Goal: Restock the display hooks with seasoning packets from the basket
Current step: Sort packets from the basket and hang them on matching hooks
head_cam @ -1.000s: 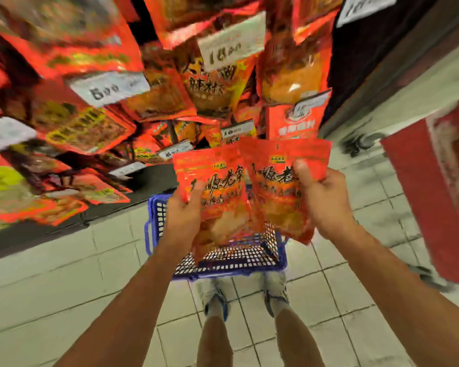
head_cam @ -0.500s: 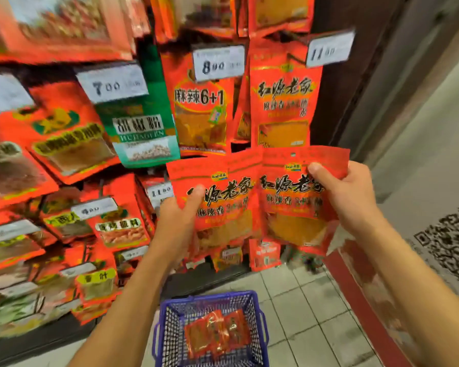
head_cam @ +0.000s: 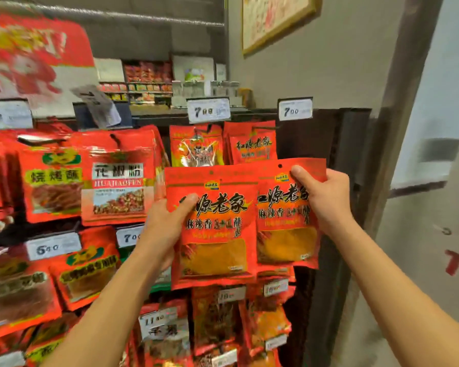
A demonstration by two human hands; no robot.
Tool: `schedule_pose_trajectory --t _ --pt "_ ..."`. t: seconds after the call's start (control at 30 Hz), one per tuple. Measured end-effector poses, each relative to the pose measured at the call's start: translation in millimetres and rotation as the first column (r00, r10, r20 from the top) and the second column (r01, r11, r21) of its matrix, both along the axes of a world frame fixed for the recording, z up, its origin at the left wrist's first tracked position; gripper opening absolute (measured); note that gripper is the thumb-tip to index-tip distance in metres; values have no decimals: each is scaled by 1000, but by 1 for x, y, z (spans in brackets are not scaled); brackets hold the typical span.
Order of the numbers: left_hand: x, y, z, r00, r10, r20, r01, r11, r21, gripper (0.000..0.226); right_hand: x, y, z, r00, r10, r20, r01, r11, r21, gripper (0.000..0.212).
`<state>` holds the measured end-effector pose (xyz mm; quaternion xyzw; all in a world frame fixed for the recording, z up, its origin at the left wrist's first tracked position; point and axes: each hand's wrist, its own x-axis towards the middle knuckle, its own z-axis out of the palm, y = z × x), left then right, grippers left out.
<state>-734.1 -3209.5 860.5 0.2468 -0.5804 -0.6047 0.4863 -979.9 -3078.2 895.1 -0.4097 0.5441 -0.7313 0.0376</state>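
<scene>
Seasoning packets, two of them, are held up side by side in front of the hanging display: the left packet (head_cam: 214, 229) sits in the left hand (head_cam: 164, 223), thumb curled over its left edge onto the printed face, and the right packet (head_cam: 286, 218) sits in the right hand (head_cam: 326, 200), thumb pressed near its top right corner and fingers behind. Both are red with black lettering and a clear window of orange powder in the lower half. The left packet's right edge overlaps the right packet's left edge, so the two touch along that seam. Each has a small hang hole near its top edge (the right one's shows plainly as a dark dot).

Directly behind and above them hang two rows of red packets under two white price tags, the left tag (head_cam: 208, 110) and the right tag (head_cam: 295, 109), both reading 7. The hanging packets (head_cam: 252, 147) under the right tag carry the same lettering as the held pair, and the held packets' top edges cover their lower part.

To the right of the display runs a dark upright panel (head_cam: 337, 154), then a grey wall, with open room beside the right forearm. To the left, more red packets crowd the hooks edge to edge
</scene>
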Motion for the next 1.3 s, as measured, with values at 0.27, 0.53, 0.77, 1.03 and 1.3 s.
schedule_pose_trajectory --t 0.27,0.53,0.77,1.03,1.3 --pt "-73 -21 25 997 76 -11 -76 991 -109 6 -74 -68 35 997 51 62 -47 997 -64 10" --pt "-103 -28 44 997 79 -14 -80 979 -187 5 -104 -98 50 996 -55 74 60 996 -69 21" --pt "-113 -26 44 996 85 -17 -87 979 -183 13 -107 -106 58 977 -209 -39 209 978 4 45" --pt "-118 -32 38 997 77 -12 -78 984 -163 14 -111 -107 51 963 -208 -174 228 968 102 35" --pt "-110 -45 36 996 90 -17 -92 985 -148 16 -127 -175 65 980 -154 -127 188 926 329 36"
